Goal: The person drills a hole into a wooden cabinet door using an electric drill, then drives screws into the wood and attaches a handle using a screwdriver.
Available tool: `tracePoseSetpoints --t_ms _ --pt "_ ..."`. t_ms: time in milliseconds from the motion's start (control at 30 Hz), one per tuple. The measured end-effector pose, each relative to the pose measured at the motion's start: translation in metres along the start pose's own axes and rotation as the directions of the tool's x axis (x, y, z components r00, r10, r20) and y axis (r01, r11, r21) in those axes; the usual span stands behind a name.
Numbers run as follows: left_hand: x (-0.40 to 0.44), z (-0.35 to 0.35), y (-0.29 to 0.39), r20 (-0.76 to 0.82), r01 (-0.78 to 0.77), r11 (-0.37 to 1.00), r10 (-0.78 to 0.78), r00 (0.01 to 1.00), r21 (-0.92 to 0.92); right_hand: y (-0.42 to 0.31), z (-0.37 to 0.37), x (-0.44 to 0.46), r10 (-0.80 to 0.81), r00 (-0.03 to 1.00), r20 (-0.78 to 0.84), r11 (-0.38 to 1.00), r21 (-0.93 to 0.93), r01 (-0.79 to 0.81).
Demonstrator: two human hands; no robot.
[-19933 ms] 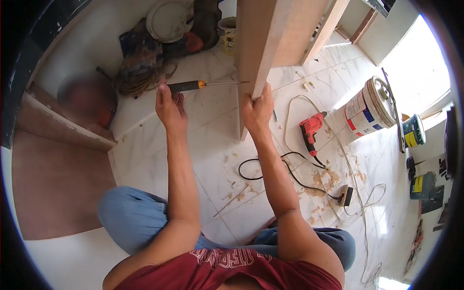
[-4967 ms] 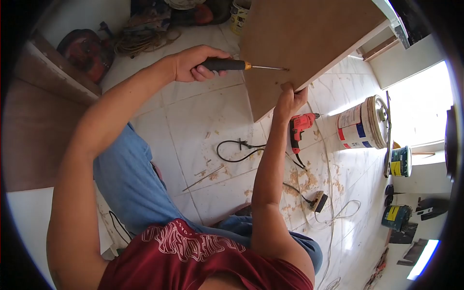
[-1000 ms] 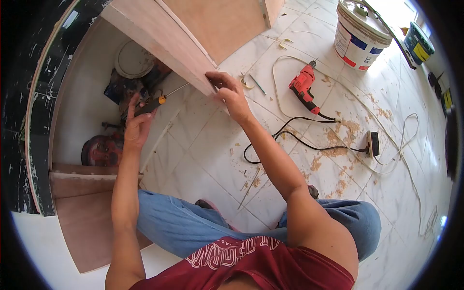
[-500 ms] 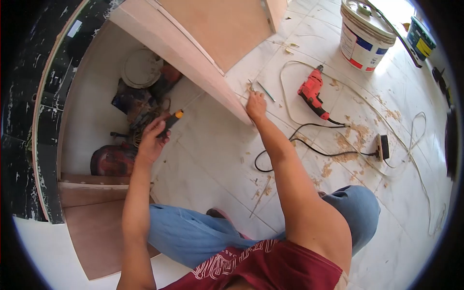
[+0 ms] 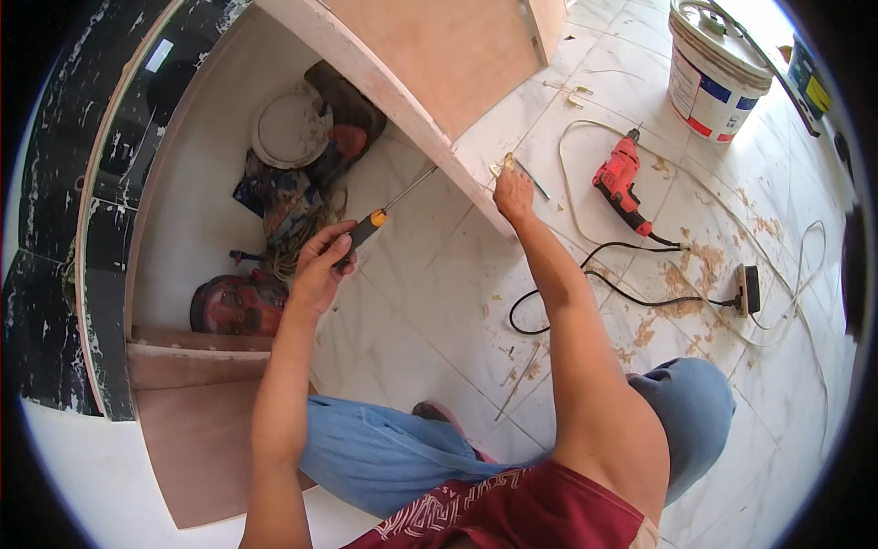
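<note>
Tiled floor (image 5: 412, 311), wooden panel (image 5: 380, 91) slanting across it.
Screwdriver (image 5: 368, 228) wrapped in the left hand (image 5: 320, 267), shaft toward the panel; right hand (image 5: 515, 195) low at a small gold-coloured piece (image 5: 509, 159) near the floor — pinching it or not, I cannot tell.

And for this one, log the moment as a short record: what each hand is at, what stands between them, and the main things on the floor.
Left hand: closed around a black-handled screwdriver with a yellow-orange collar
Right hand: down at a small brass-coloured piece on the white marbled tile floor; hold unclear
Between hands: pale-brown wooden panel, edge towards the camera
Power tool: red-and-black corded drill, lying on the floor
Container: white lidded bucket, standing beyond the drill
Debris: light-brown shavings near the drill's cord
</note>
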State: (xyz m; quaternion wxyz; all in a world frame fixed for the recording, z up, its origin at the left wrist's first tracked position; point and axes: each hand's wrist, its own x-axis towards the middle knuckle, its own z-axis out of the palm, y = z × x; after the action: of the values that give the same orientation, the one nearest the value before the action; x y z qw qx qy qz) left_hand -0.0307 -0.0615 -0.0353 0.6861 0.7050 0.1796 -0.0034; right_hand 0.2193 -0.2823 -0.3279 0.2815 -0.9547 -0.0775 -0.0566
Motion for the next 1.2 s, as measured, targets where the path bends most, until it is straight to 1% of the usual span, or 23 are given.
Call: tracePoseSetpoints --t_ms 33,67,100,133,200,233,300,333,367,433,533,633,733,833,933,1033,1133,1200 --pt "0.001 0.001 0.001 -0.003 -0.011 1.000 0.011 1.000 -0.001 -0.008 -0.008 0.002 0.060 0.997 0.040 0.987 0.145 -0.065" --pt "0.002 0.002 0.001 -0.007 -0.020 1.000 0.020 1.000 -0.006 -0.016 -0.010 0.003 0.114 0.987 -0.117 0.936 0.345 -0.067" --pt "0.003 0.003 0.001 -0.011 -0.028 1.000 0.027 1.000 -0.013 -0.023 -0.011 0.004 0.194 0.947 -0.257 0.849 0.527 -0.031" --pt "0.003 0.004 0.001 -0.021 -0.033 0.999 0.032 0.999 -0.020 -0.029 -0.012 0.003 0.298 0.880 -0.370 0.734 0.678 0.037" --pt "0.004 0.003 0.001 -0.037 -0.036 0.999 0.035 0.999 -0.033 -0.041 -0.045 -0.004 0.285 0.938 -0.196 0.449 0.892 0.049" --pt "0.003 0.005 0.002 -0.049 -0.030 0.999 0.028 0.998 -0.034 -0.048 -0.069 -0.007 0.259 0.959 -0.115 0.283 0.958 0.039" --pt "0.001 0.006 0.006 -0.069 -0.017 0.999 0.015 0.997 -0.033 -0.067 -0.106 -0.018 0.181 0.982 -0.046 0.036 0.999 0.040" --pt "0.002 0.001 0.003 -0.061 -0.015 0.999 0.013 0.998 -0.033 -0.077 -0.128 -0.024 0.153 0.988 -0.011 -0.020 1.000 0.015" --pt "0.002 -0.001 0.002 -0.057 -0.008 0.999 0.005 0.998 -0.046 -0.082 -0.144 -0.031 0.084 0.995 0.055 -0.133 0.990 -0.044" --pt "0.003 -0.003 0.001 -0.050 0.007 0.998 -0.010 0.999 -0.067 -0.086 -0.152 -0.037 0.050 0.998 0.026 -0.062 0.998 -0.023" --pt "0.005 -0.013 -0.003 -0.017 -0.006 0.998 0.005 1.000 -0.067 -0.091 -0.159 -0.048 -0.006 1.000 0.005 -0.174 0.985 -0.006" --pt "0.005 -0.015 -0.002 -0.041 -0.005 0.999 0.003 0.999 -0.054 -0.083 -0.164 -0.053 -0.103 0.994 0.027 -0.156 0.987 -0.043" --pt "0.003 -0.009 0.002 -0.094 -0.020 0.999 0.015 0.995 -0.049 -0.078 -0.175 -0.050 -0.204 0.979 0.011 -0.141 0.989 -0.040" --pt "0.006 -0.012 -0.002 -0.074 -0.017 0.998 0.013 0.997 -0.055 -0.082 -0.184 -0.049 -0.275 0.960 0.052 -0.023 0.998 -0.060" --pt "0.005 -0.011 -0.002 -0.058 -0.016 0.999 0.013 0.998 -0.048 -0.085 -0.182 -0.053 -0.194 0.981 -0.006 -0.042 0.999 -0.002" --pt "0.005 -0.011 -0.002 -0.060 -0.018 0.999 0.015 0.998 -0.049 -0.084 -0.173 -0.054 -0.213 0.977 0.011 -0.227 0.972 -0.060" --pt "0.004 -0.014 -0.002 -0.077 -0.021 0.999 0.017 0.997 -0.046 -0.085 -0.174 -0.059 -0.239 0.971 -0.013 -0.312 0.948 -0.064" --pt "0.003 -0.016 0.000 -0.083 -0.013 0.999 0.010 0.997 -0.036 -0.089 -0.173 -0.061 -0.261 0.965 -0.026 -0.279 0.959 -0.050"
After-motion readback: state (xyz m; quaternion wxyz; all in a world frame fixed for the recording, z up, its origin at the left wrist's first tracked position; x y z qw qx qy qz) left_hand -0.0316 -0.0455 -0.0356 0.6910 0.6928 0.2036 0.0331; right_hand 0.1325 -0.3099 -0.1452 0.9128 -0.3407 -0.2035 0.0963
